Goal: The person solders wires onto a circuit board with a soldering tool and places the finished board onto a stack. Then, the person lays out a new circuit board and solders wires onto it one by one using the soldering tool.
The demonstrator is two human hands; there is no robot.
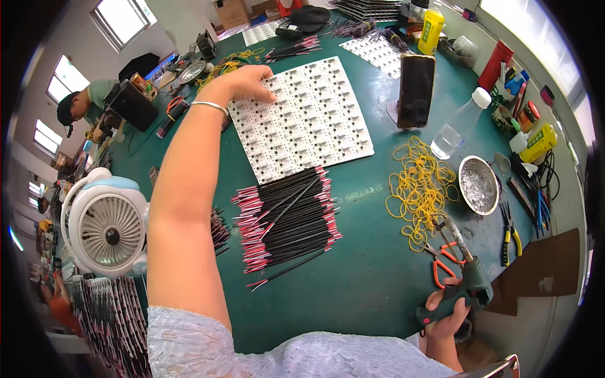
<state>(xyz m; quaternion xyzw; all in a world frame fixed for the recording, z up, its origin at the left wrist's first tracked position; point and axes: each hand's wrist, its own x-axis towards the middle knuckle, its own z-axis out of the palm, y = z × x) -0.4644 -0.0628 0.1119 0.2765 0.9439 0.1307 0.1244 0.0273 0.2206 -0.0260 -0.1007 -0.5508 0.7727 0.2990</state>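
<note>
My left hand (247,84) grips the upper left edge of a white circuit board panel (309,120), thumb on its face and most fingers hidden. The panel carries rows of small dark parts, and its near edge lies at the far end of a pile of short black wires (293,220) with red and white ends. At the lower right, my right hand (446,315) is closed round the handle of a dark green soldering gun (463,293). Its metal barrel points up and away, above orange-handled pliers (443,268).
Yellow rubber bands (419,189) lie near a metal bowl (479,184) of silvery bits. A phone (416,92) stands upright beside a clear bottle (462,124). Yellow-black pliers (510,236) rest by the right edge. A white fan (107,227) stands left; a person (88,107) sits beyond.
</note>
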